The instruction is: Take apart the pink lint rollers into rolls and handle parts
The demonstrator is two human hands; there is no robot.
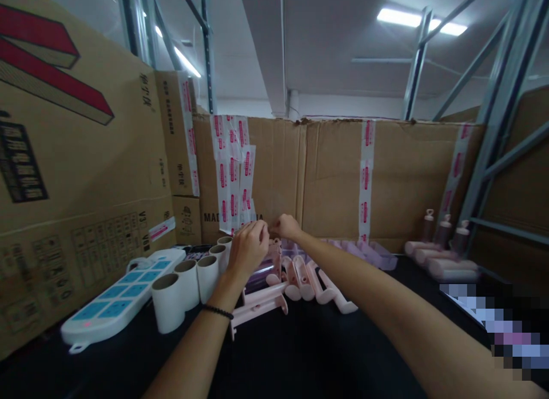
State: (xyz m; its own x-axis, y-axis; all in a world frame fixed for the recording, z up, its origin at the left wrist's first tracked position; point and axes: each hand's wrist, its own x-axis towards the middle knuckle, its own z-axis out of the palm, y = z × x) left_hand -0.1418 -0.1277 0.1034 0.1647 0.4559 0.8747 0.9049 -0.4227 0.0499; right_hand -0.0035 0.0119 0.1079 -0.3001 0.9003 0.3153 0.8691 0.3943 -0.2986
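Note:
My left hand, with a dark bead bracelet on the wrist, is raised near the cardboard wall, its fingers bent together. Just to its right, my right hand has its fingers curled in. Whatever lies between the fingertips is too small to make out. Below the hands are a clear purplish piece and pink plastic brackets. Several pink curved holders lean in a row under my right forearm. Purple trays stand behind that forearm.
White cardboard rolls and a white power strip with blue sockets stand at the left. Pink cylinders with bottle-like tops are at the right, near a pixelated item. Cardboard walls and metal racks surround the black table.

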